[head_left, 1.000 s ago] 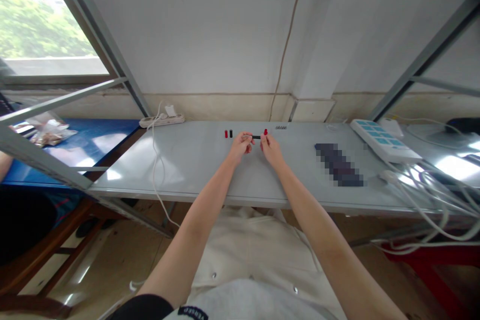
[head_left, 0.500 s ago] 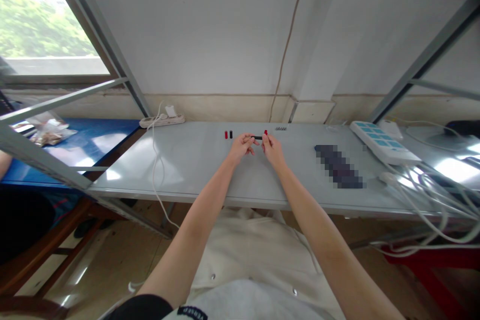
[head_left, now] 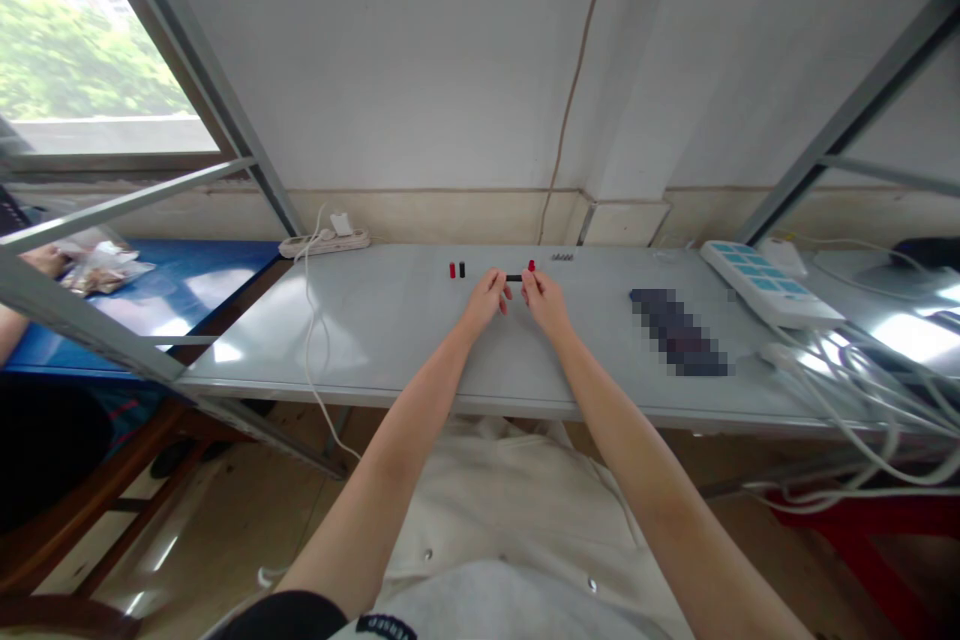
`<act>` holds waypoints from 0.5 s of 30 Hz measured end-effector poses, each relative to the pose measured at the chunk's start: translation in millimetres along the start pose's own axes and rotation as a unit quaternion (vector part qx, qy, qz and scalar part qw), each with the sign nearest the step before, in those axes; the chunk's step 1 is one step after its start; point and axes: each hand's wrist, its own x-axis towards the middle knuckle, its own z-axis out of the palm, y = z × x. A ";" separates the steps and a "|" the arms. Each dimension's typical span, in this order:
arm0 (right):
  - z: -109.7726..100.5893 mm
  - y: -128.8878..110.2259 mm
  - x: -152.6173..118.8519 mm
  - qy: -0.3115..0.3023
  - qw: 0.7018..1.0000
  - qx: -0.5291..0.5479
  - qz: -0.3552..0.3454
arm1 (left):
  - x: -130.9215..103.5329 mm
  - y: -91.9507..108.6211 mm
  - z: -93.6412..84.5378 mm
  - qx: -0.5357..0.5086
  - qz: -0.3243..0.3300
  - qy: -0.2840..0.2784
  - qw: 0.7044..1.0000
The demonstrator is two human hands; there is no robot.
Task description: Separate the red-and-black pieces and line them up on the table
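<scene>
A thin black rod-like piece (head_left: 514, 278) spans the gap between my two hands above the grey table. My left hand (head_left: 487, 298) pinches its left end, and my right hand (head_left: 543, 296) pinches its right end; the fingertips cover both ends. Just beyond my right fingertips shows a small red piece (head_left: 532, 265), and I cannot tell whether it is touched. To the left of my hands a small red cylinder (head_left: 452, 270) stands beside a small black cylinder (head_left: 462, 269). Several tiny dark parts (head_left: 562, 257) lie in a row behind my right hand.
A pixelated dark object (head_left: 679, 332) lies to the right on the table (head_left: 390, 340). Power strips stand at the back left (head_left: 325, 241) and right (head_left: 769, 285), with white cables trailing off. At far left, another person's hand (head_left: 46, 260) is near a plastic bag (head_left: 109, 270) on a blue table.
My left hand has shifted slightly and its fingers have drawn closer together around the black piece's end. My right hand has barely moved. The other person's hand has come into view at far left.
</scene>
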 end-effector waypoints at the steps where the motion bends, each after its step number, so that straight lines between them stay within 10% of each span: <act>1: 0.2 -0.3 -0.2 -0.003 1.000 0.004 -0.002 | -0.7 2.3 0.0 0.001 -0.009 0.008 1.000; 15: 4.2 12.0 3.1 -0.064 0.996 0.048 -0.045 | -1.0 8.5 -3.3 -0.058 -0.054 0.114 0.990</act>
